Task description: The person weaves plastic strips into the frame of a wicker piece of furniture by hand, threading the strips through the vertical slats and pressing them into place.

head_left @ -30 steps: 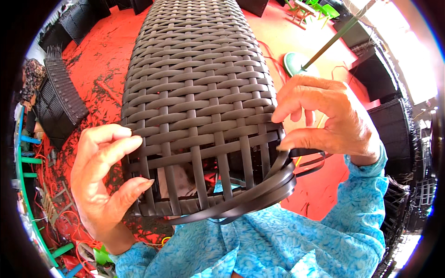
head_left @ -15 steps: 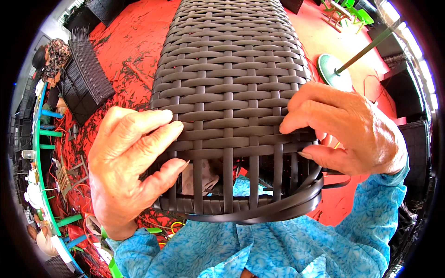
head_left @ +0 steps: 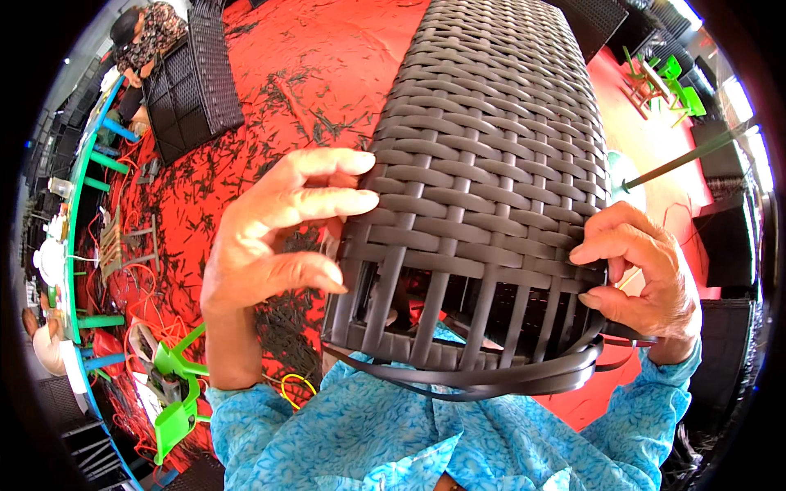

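Before me stands a dark brown wicker piece (head_left: pixel 491 172), closely woven over most of its length. At its near end the bare upright strips (head_left: pixel 434 315) show gaps between them. My left hand (head_left: pixel 282 233) is at its left edge, fingers stretched and spread, the fingertips at the weave. On the right edge my right hand (head_left: pixel 643 274) has its fingers curled, forefinger on the last woven row and thumb just below; its other fingers are partly hidden. A loose bundle of flat dark strips (head_left: pixel 524 376) loops round the near end, in front of my blue patterned shirt.
Dark strip scraps litter the red floor (head_left: pixel 286 90). At far left another person (head_left: pixel 151 37) sits by a dark woven piece (head_left: pixel 192 90). A green chair (head_left: pixel 176 393) lies low left, beside a green-edged table (head_left: pixel 78 245). A pole on a round base (head_left: pixel 629 184) stands at right.
The wicker piece has shifted right in the picture and looks tilted. My left hand's fingers have spread wider at its left edge. My right hand remains at the right edge, slightly lower.
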Demonstrator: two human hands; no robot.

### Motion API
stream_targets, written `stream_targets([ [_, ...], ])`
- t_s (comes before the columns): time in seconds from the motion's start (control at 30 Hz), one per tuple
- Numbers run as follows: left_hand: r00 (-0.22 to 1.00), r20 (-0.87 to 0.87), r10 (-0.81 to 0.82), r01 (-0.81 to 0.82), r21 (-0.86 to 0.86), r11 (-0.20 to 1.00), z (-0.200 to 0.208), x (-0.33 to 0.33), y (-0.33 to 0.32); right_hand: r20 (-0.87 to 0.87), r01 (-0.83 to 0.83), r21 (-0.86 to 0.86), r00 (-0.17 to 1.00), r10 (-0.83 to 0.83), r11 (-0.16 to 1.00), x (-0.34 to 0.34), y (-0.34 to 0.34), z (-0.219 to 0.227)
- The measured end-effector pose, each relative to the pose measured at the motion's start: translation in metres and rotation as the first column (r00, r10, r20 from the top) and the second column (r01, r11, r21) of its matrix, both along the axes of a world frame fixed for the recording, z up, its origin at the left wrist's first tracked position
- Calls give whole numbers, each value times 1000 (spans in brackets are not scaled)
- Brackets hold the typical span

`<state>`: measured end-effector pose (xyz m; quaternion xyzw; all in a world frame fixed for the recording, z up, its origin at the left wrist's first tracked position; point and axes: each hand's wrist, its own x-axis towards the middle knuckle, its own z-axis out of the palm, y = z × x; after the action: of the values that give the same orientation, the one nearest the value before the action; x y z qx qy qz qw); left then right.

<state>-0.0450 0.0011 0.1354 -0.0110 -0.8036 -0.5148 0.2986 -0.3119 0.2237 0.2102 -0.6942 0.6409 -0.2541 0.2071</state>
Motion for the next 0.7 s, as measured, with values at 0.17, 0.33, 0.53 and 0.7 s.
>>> stream_targets([
  [0.17,995,-41,90,-91,-9,996,-5,-11,8,46,27,0,999,-27,1000,-3,-1,-9],
  [0.33,970,-178,165,-101,319,942,-37,-15,17,28,131,-42,991,-130,990,-1,2,-15],
  [0.53,954,-262,147,-33,395,918,-72,-56,42,132,189,-95,976,-175,977,-3,9,-25],
  [0.7,936,-290,200,-82,371,925,-81,-68,40,248,253,-125,944,-216,959,-7,21,-41],
])
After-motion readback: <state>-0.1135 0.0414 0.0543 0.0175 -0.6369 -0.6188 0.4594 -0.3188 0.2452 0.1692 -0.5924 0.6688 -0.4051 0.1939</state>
